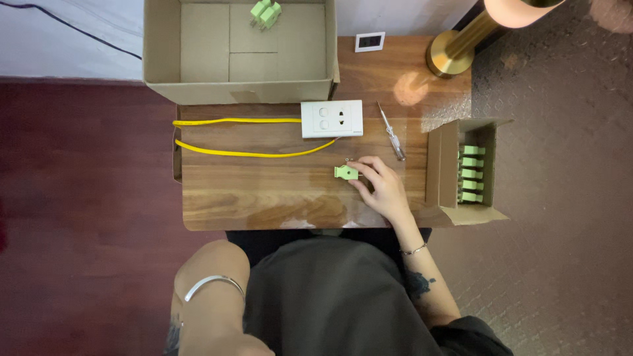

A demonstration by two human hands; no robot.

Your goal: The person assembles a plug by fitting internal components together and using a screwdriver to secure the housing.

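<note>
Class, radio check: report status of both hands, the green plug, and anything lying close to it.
Right hand fingertips on green plug, flat on table. Left hand out of view. Screwdriver, yellow wire nearby, apart.

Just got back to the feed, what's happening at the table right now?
A person sits at a small wooden table. Their right hand rests on the tabletop with its fingertips on a green plug. Their left hand is out of view; only the forearm shows. Beyond lie a white socket plate with a yellow cable, a screwdriver, a small box of green plugs and a large carton.
</note>
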